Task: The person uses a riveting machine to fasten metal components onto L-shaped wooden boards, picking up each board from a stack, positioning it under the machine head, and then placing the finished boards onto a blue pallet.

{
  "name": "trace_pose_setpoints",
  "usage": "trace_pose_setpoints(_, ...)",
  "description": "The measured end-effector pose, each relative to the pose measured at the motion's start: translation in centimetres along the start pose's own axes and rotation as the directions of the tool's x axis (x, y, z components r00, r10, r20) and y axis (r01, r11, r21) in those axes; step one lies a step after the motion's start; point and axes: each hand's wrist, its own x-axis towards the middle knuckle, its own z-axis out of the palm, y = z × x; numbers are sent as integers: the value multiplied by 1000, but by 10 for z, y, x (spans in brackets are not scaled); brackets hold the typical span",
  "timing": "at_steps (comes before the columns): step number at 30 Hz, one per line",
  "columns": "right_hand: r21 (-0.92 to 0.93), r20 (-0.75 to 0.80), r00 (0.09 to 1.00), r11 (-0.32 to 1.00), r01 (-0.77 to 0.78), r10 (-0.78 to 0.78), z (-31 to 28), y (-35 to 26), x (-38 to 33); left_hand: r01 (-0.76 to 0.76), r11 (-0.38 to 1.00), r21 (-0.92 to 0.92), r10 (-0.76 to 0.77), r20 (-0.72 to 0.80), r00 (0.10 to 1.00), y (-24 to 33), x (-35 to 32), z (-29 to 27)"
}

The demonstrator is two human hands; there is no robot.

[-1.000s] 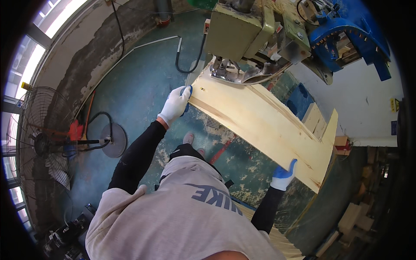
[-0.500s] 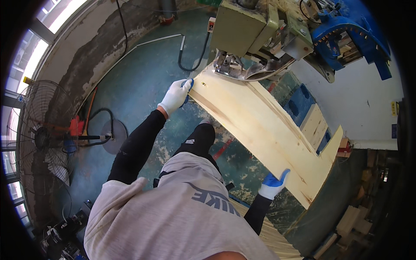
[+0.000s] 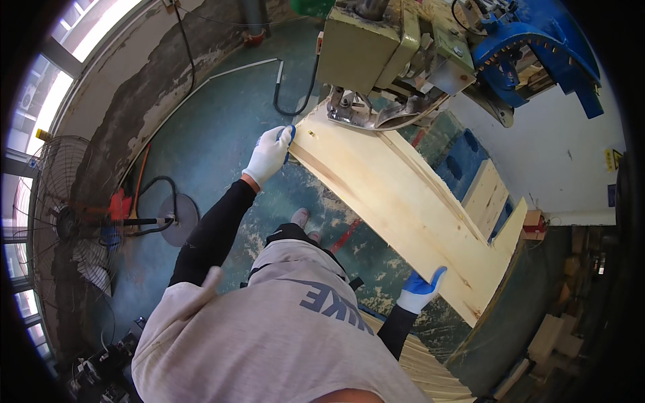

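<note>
Plank (image 3: 403,208) of pale wood runs slantwise before us, its far end under the green machine (image 3: 376,54). Our left hand (image 3: 269,154) clamps the far corner's edge; our right hand (image 3: 418,290) grips the near long edge from below. Open teal floor (image 3: 222,134) lies to the left, a standing fan (image 3: 74,225) beyond. Since a moment ago, we see the plank pushed further in, right hand trailing.

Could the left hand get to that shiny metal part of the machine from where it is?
Probably yes: the left hand grips the board edge close beside the metal plate, with nothing visible between them.
</note>
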Motion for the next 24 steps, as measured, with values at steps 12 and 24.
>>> trace_pose_setpoints(12,25,70,998,1000,-7,5,2,12,40,7,997,-75,-6,3,1000,2,52,41)
trace_pose_setpoints(24,-14,16,1000,1000,-2,2,4,15,50,-68,997,-24,67,-27,997,4,50,46)
